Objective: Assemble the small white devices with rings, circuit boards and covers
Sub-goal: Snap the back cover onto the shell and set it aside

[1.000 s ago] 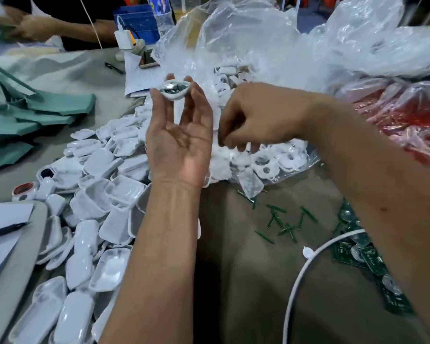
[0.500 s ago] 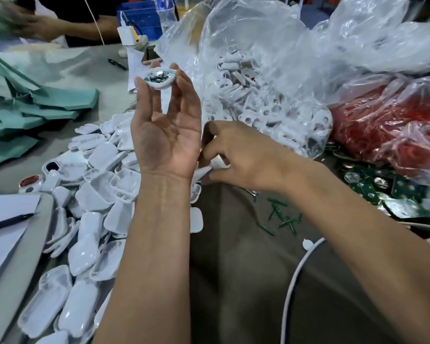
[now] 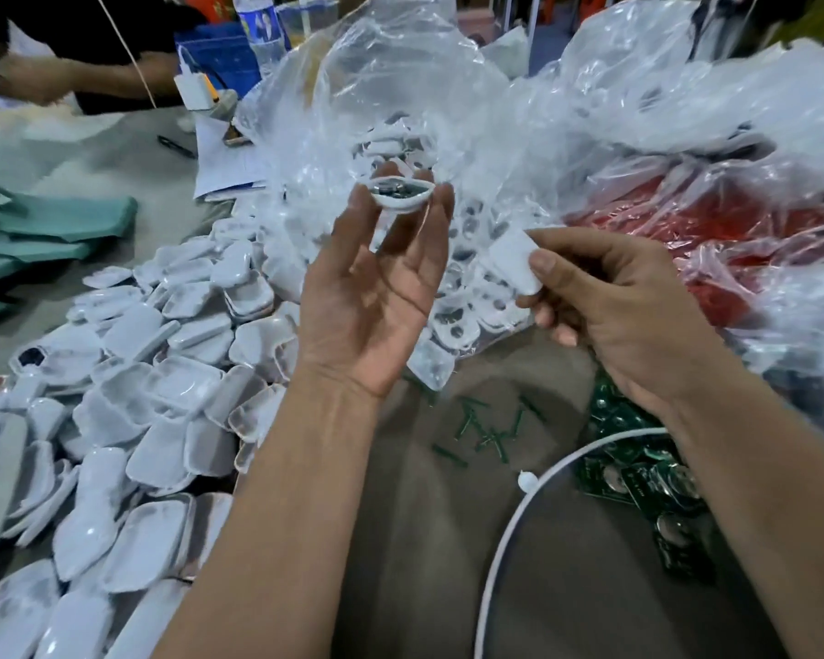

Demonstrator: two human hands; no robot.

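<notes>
Many white covers (image 3: 163, 397), clear bags (image 3: 448, 111), green boards (image 3: 638, 478)

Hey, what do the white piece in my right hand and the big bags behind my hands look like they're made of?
The white cover pinched in the right hand looks like moulded plastic: smooth, opaque, with rounded corners. The clear bags look like thin plastic film: see-through, crinkled, with bright glare streaks. The exact plastics can't be told from here.

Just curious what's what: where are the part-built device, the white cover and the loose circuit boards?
part-built device (image 3: 402, 193): head view, its open top.
white cover (image 3: 514, 261): head view, its flat face.
circuit boards (image 3: 638, 478): head view, middle of the green pile.
</notes>
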